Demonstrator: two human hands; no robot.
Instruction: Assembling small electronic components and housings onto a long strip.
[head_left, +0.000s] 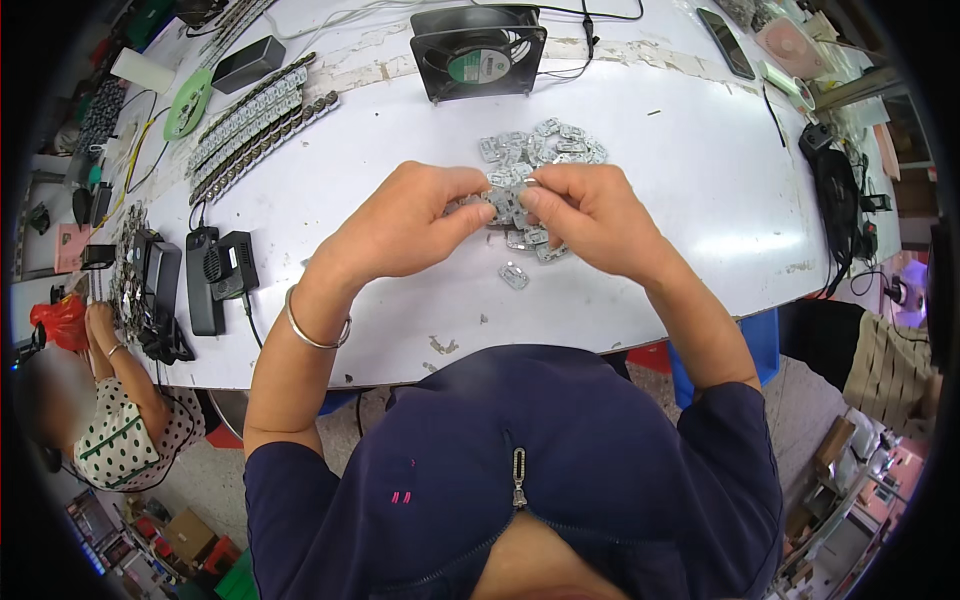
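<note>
Both my hands meet over a loose pile of small silvery-grey rectangular parts (570, 143) on the white table. My left hand (415, 220), with a bangle on its wrist, is closed, thumb and forefinger pinched together at the pile's left side. Whatever those fingers hold is too small to make out. On the right side my right hand (595, 212) also pinches, with a bright edge of a small silvery part (529, 181) showing at its fingertips. One single part (513, 275) lies apart, just in front of the pile.
A black fan (478, 55) stands behind the pile. Rows of strung parts (255, 125) lie at the back left, with a black box (248, 65) beyond. Black adapters (205, 282) with cords sit left. A phone (726, 44) lies far right. Another person (125, 420) works at the left.
</note>
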